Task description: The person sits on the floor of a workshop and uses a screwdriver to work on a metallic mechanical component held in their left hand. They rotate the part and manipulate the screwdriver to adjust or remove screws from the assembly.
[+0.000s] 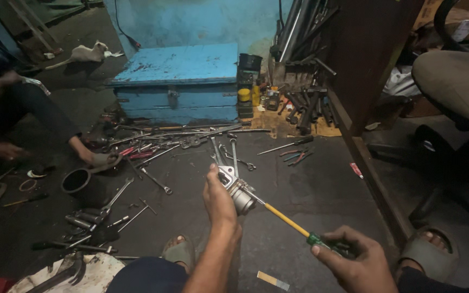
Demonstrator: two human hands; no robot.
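My left hand (pixel 218 198) grips a small grey metal part (pixel 239 194), cylindrical with a blocky end, held above the dark floor. My right hand (pixel 354 259) is closed around the green handle of a screwdriver (pixel 286 219) with a yellow shaft. Its tip reaches into the metal part. My sandalled feet (pixel 179 250) show at the bottom, one on each side of my arms.
Several wrenches and spanners (pixel 153 157) lie scattered on the floor before a blue wooden box (pixel 177 81). A black pipe section (pixel 80 183) stands at left near another person's foot (pixel 96 157). Metal rods lean at back right; a stool (pixel 457 87) is at right.
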